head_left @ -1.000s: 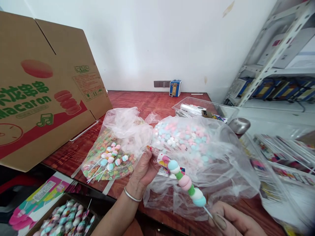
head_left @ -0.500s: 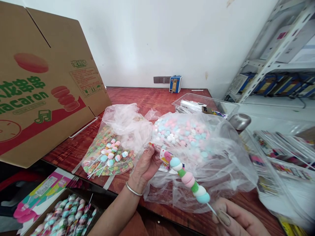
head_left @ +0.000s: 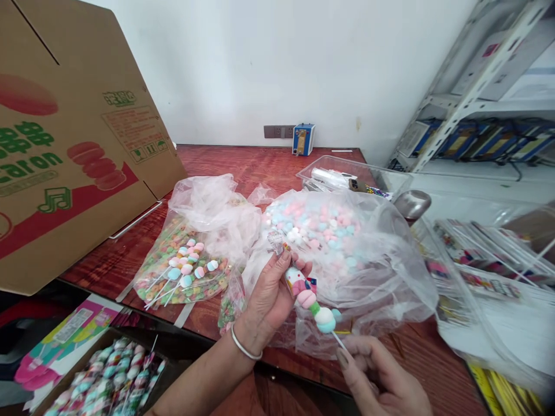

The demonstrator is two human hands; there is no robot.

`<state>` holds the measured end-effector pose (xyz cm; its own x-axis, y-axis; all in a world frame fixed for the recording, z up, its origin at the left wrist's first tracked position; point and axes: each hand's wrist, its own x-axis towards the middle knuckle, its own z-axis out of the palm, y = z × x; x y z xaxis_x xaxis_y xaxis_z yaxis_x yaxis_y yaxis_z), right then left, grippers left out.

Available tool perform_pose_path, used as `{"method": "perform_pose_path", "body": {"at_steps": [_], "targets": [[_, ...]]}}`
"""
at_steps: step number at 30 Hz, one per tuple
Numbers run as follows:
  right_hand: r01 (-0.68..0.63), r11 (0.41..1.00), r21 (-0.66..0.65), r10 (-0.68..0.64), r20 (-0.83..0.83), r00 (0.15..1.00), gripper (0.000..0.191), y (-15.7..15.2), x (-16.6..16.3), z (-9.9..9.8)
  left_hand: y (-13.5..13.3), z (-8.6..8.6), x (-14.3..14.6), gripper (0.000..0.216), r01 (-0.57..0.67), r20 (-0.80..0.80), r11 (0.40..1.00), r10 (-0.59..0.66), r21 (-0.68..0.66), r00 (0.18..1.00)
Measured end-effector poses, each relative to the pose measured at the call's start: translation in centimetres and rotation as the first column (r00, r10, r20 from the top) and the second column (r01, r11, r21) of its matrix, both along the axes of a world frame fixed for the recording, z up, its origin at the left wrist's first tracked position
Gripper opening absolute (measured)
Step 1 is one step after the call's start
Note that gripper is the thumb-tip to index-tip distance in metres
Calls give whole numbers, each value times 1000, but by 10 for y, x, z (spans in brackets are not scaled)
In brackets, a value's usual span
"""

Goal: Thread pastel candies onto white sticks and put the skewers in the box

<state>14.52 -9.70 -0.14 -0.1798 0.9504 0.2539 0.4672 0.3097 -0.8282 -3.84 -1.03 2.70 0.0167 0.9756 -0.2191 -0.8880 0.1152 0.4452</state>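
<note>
Between my hands is a marshmallow skewer, pink, white and blue pieces with green rings on a white stick. My left hand pinches a clear printed wrapper whose sleeve covers the skewer's upper end. The stick's lower end is between the fingers of my right hand. Behind them lies a large clear bag of pastel marshmallows. Left of it, several finished skewers rest on a bag of coloured ring candies.
A big cardboard carton stands at left. Below the table edge, a box holds many wrapped skewers. Clear bins, a metal scoop and packets of printed wrappers are at right. A small blue device stands by the wall.
The skewer has gone further into the wrapper, so fewer marshmallows show below it. My right hand has moved left and up, closer to my left hand. The view has shifted slightly.
</note>
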Motion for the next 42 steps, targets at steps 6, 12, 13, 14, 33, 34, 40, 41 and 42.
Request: {"method": "perform_pose_path", "body": {"at_steps": [6,12,13,14,33,34,40,41,42], "targets": [[82,771,632,-339,298,892,9,2,-9,-14,1,8,13,16,14,35,996,-11,-88,999],[102,743,662,-309,203,929,8,2,-13,-14,2,7,17,16,11,80,970,9,-243,997],[130,757,640,-309,176,935,8,1,-14,-14,2,7,18,16,9,91,969,14,-245,996],[164,774,611,-314,146,938,8,-1,-14,-15,1,7,20,14,3,91,971,19,-238,996],[160,886,434,-204,56,977,19,5,-22,-34,-4,0,37,25,70,7,944,-72,-321,997],[121,812,572,-250,151,956,22,7,-19,-36,-5,0,38,26,77,11,941,-78,-330,997],[161,969,185,-147,-89,985,18,2,-23,-37,-12,-9,50,33,145,28,948,-143,-284,989],[115,992,-48,-123,-240,963,24,-1,-26,-37,-13,-11,51,33,167,30,948,-165,-272,986],[40,969,-245,-134,-383,914,29,-4,-28,-38,-13,-13,51,31,185,24,949,-186,-257,982]]}}
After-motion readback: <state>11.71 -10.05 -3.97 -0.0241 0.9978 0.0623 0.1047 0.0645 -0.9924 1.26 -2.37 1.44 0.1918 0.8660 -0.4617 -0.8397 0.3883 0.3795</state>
